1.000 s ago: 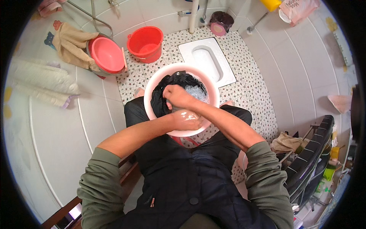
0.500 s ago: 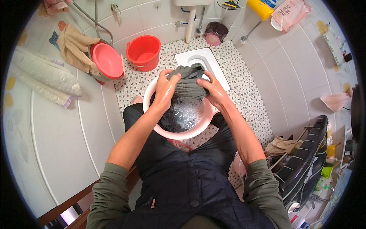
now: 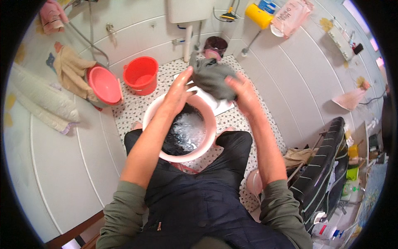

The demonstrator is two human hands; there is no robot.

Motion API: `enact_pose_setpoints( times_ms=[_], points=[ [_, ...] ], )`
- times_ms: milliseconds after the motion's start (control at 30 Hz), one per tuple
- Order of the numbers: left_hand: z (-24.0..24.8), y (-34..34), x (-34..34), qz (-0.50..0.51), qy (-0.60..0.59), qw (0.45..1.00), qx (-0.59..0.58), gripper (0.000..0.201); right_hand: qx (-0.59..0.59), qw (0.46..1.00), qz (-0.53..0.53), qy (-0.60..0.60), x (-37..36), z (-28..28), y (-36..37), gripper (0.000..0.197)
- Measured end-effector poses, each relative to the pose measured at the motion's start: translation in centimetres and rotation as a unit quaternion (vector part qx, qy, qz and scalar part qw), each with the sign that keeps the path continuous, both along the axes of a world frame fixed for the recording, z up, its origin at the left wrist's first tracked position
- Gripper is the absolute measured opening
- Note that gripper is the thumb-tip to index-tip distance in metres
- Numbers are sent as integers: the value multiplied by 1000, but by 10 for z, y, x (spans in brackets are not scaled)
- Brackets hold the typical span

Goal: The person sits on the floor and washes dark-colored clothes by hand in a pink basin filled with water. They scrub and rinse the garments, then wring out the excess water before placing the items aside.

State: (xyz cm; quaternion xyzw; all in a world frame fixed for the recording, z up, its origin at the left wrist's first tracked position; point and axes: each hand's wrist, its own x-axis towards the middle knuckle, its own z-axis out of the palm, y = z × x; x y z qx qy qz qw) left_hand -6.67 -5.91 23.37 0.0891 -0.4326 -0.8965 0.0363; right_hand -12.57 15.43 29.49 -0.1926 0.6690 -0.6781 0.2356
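A wet grey-green garment (image 3: pixel 213 78), bunched and smeared by motion, hangs in the air beyond the far right rim of the pink basin. My right hand (image 3: pixel 245 94) grips its right side, with the thumb lying over the cloth. At the garment's left edge is my left hand (image 3: pixel 179 89), its fingers apart; it seems to be off the cloth. Below my hands, the round pink basin (image 3: pixel 210 139) stands between my knees. Sudsy water (image 3: pixel 190 126) fills it, and dark cloth (image 3: pixel 173 139) lies in the water along the left side.
A red bucket (image 3: pixel 141 76) and a pink bowl (image 3: pixel 105 85) stand to the left. Beyond the basin lies a white squat toilet (image 3: pixel 224 107), with a waste bin (image 3: pixel 214 46) behind it. A black folded item with pale stripes (image 3: pixel 319 166) leans at the right.
The garment has moved right and away from above the basin, uncovering more water. My left hand has come away from the cloth, while my right hand keeps its grip. The view has shifted too.
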Motion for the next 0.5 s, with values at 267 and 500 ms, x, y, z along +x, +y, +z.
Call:
enact_pose_setpoints(
  times_ms=[267,500],
  points=[
    [-25,-1,48,-112,-41,986,-115,34,245,922,-191,228,-70,154,122,40],
    [-69,-4,70,-115,-76,980,-143,36,265,841,-398,253,-1,253,296,32]
  ],
)
